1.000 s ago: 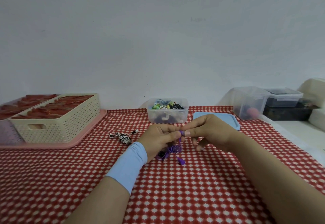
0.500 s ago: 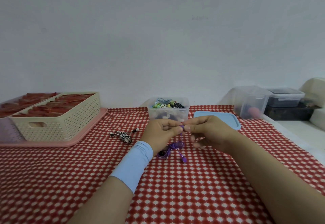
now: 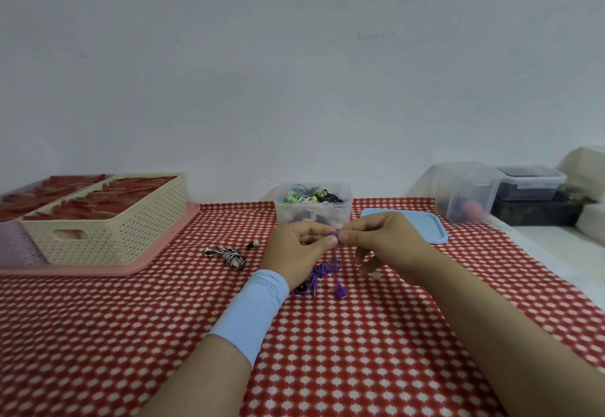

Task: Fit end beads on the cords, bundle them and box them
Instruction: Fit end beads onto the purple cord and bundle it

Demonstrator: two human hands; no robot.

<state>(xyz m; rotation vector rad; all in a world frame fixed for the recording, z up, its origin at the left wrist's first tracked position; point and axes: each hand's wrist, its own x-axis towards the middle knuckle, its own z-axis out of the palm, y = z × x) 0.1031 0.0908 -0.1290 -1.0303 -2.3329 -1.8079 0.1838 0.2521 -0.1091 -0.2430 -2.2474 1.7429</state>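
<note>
A purple cord point(image 3: 322, 274) hangs from between my hands, its tangled lower part lying on the red checked cloth with a purple end piece point(image 3: 340, 292) beside it. My left hand point(image 3: 299, 249) and my right hand point(image 3: 383, 246) meet above it, and both pinch the cord's upper end with its small purple bead point(image 3: 333, 236) between thumbs and fingertips. A black-and-white bundled cord point(image 3: 230, 253) lies on the cloth to the left. Behind my hands stands a clear box point(image 3: 312, 212) with several coloured cords.
A blue lid point(image 3: 425, 223) lies right of the clear box. A cream perforated basket point(image 3: 108, 220) with red items stands on a pink tray point(image 3: 98, 269) at the left. Clear and dark containers point(image 3: 468, 190) stand at the back right by the table's edge.
Both hands have risen slightly with the purple cord's end still pinched between them. The cord's lower tangle stays on the cloth.
</note>
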